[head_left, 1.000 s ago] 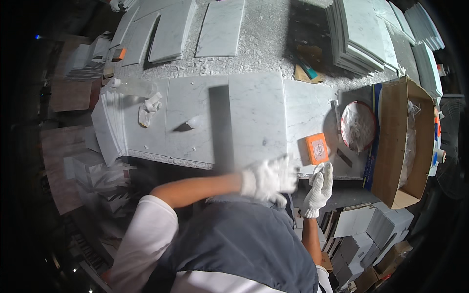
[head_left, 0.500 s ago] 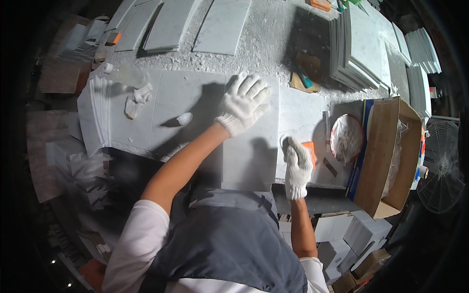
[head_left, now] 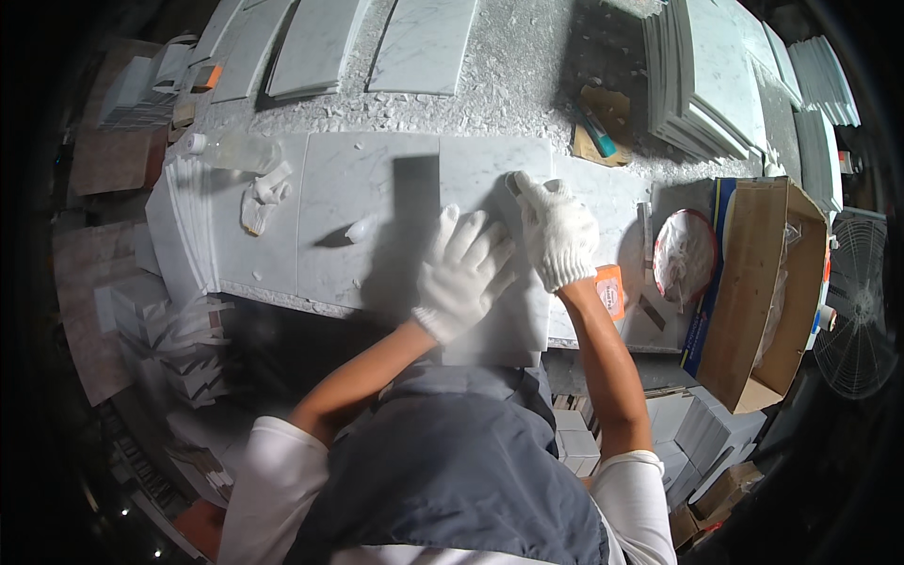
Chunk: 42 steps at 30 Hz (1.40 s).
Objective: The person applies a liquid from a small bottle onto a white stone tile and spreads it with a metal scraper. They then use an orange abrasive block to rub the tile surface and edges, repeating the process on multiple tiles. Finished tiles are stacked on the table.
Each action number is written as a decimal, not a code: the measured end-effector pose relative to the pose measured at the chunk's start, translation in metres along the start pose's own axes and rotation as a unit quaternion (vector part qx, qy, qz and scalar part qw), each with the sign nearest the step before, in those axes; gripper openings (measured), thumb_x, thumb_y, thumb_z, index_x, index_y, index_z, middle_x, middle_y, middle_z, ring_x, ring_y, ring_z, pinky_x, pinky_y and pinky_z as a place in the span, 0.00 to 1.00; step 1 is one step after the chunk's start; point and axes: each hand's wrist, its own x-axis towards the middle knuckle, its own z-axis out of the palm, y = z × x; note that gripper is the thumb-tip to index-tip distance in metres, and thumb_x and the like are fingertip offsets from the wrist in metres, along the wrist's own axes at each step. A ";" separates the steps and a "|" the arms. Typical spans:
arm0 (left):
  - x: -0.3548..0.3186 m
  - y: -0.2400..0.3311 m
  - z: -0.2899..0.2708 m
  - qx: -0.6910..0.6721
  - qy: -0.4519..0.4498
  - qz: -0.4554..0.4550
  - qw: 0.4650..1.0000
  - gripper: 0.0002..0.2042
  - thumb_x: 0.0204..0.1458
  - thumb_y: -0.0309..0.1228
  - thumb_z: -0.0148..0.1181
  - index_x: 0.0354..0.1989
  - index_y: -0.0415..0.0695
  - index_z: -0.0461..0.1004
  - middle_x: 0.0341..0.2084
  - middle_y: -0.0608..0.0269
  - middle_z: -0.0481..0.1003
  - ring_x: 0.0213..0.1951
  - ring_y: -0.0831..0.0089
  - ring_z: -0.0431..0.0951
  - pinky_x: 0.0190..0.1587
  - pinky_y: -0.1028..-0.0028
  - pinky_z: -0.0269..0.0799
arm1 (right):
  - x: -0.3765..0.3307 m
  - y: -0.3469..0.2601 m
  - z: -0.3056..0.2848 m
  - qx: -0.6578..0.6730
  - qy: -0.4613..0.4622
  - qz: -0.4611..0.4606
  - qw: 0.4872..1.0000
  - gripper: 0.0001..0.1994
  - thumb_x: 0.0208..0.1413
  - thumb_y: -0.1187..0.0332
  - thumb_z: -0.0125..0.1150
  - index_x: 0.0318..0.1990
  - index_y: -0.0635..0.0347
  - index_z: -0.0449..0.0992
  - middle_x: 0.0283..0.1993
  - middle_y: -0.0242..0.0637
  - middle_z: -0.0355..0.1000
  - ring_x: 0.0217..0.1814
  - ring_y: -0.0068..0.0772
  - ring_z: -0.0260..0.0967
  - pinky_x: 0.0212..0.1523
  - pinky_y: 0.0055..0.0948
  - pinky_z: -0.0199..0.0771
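One light grey slab with faint veins (head_left: 480,179) lies flat on the desk (head_left: 367,179), in front of the person, and its near end reaches to the desk's front edge. The left hand (head_left: 463,273), in a white glove, is palm down over the slab's left part with the fingers spread apart; it grips nothing. The right hand (head_left: 559,231) bends its fingers over the slab's right side. I cannot tell if it has something small under the fingertips.

As I judge, the work on this slab is somewhere in the middle: the slab is laid out and both hands are on it or very near to it, but it is not yet released. The surface looks whole, and I see no clear mark which shows a finished part.

Other slabs are in groups: a stack at the far right (head_left: 706,85), a leaning row at the left (head_left: 184,226), and a flat pile at the far side (head_left: 315,47). Which of these are done and which remain, the view does not show. The orange block (head_left: 609,292) lies apart, beside the right forearm.
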 end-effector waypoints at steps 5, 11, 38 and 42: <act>-0.002 -0.003 0.015 -0.018 -0.017 -0.013 1.000 0.24 0.64 0.45 0.50 0.66 0.51 0.72 0.66 0.61 0.69 0.73 0.61 0.59 0.77 0.46 0.45 | 0.013 -0.003 0.003 -0.047 -0.120 -0.020 0.991 0.16 0.57 0.71 0.63 0.53 0.49 0.72 0.44 0.42 0.75 0.37 0.44 0.80 0.31 0.36 0.81; -0.006 -0.004 0.017 0.010 -0.118 -0.007 0.993 0.25 0.64 0.44 0.52 0.68 0.49 0.69 0.66 0.61 0.68 0.72 0.62 0.60 0.78 0.48 0.44 | 0.033 -0.015 0.009 -0.176 0.002 -0.098 0.979 0.15 0.58 0.68 0.64 0.52 0.54 0.74 0.44 0.43 0.73 0.37 0.38 0.78 0.30 0.36 0.79; -0.001 -0.011 0.011 -0.075 0.003 0.021 0.997 0.23 0.57 0.42 0.58 0.60 0.46 0.77 0.66 0.59 0.68 0.71 0.61 0.62 0.76 0.45 0.48 | 0.003 0.009 -0.006 -0.126 0.006 -0.114 0.986 0.18 0.59 0.69 0.61 0.57 0.55 0.74 0.50 0.50 0.75 0.41 0.48 0.78 0.43 0.48 0.80; -0.003 -0.008 0.013 -0.178 -0.075 -0.046 0.980 0.23 0.58 0.42 0.57 0.60 0.47 0.77 0.63 0.59 0.71 0.71 0.61 0.62 0.77 0.45 0.46 | 0.024 0.001 -0.004 -0.169 -0.033 -0.065 0.983 0.12 0.59 0.67 0.63 0.50 0.53 0.78 0.50 0.50 0.75 0.41 0.46 0.79 0.37 0.38 0.83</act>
